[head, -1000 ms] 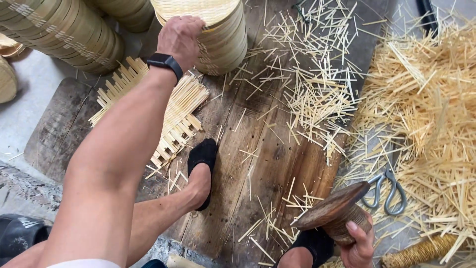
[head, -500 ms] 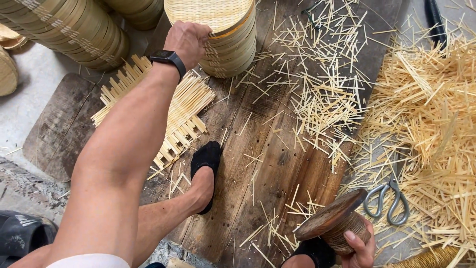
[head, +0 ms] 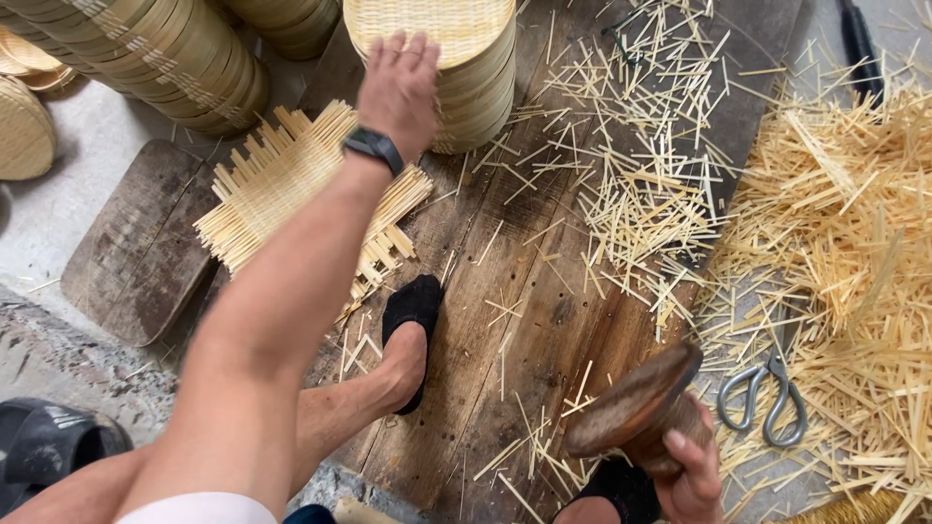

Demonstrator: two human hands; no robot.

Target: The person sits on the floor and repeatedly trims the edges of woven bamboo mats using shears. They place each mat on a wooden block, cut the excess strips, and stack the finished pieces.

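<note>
My left hand (head: 400,89), with a black watch on the wrist, reaches forward, fingers spread and resting on the top edge of a stack of round woven bamboo trays (head: 456,58). Low at the right, my right hand (head: 691,475) grips a dark wooden mallet-like block (head: 636,403) by its underside. A flat woven bamboo mat (head: 291,189) with loose strip ends lies under my left forearm on the wooden board (head: 544,311). My foot in a black sock (head: 413,315) rests beside the mat.
Metal scissors (head: 767,393) lie at the right among a heap of cut bamboo strips (head: 854,252). More trimmings (head: 641,184) scatter over the board. Long stacks of bamboo rims (head: 146,53) lie at top left. A second wooden board (head: 136,252) lies on the concrete floor.
My left hand has opened and spread its fingers over the tray stack's edge. The wooden block in my right hand has risen a little and come further into view.
</note>
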